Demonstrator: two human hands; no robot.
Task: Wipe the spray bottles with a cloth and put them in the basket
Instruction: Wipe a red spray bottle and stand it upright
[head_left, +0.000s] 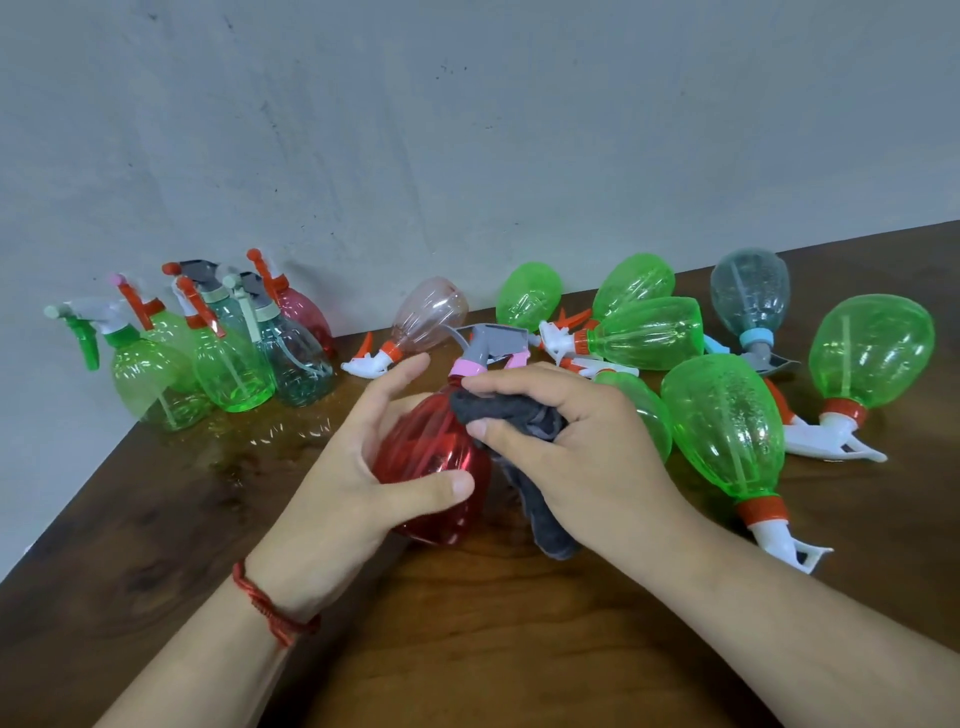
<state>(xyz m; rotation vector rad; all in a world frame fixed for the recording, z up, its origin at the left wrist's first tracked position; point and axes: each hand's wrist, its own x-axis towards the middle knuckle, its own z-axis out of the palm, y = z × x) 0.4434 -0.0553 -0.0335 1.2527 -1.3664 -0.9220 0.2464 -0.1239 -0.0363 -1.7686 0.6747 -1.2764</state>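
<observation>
A pale grey wall (467, 130) fills the upper half of the frame, and below it a dark wooden table (493, 649) runs to the bottom edge. At centre right we see a scatter of green spray bottles (727, 421) lying on their sides, with a grey-tinted bottle (750, 291) among them at the upper right and a pale pink bottle (431, 312) lying just left of them. At the middle left, a cluster of upright spray bottles (234, 364) in green, teal and pink stands against the wall. In the centre, the left hand (353, 467) holds the red spray bottle (431, 447), its thumb laid across the front and its fingers curved round the far side. The bottle tilts away from us just above the table, and its grey trigger head (488, 348) points toward the wall. The right hand (561, 441) grips a bunched grey cloth (498, 415), fingers curled round it, and presses it to the bottle's shoulder just below the pink collar; the cloth's loose end hangs down to the table. A red thread bracelet (265, 605) circles the left wrist.
</observation>
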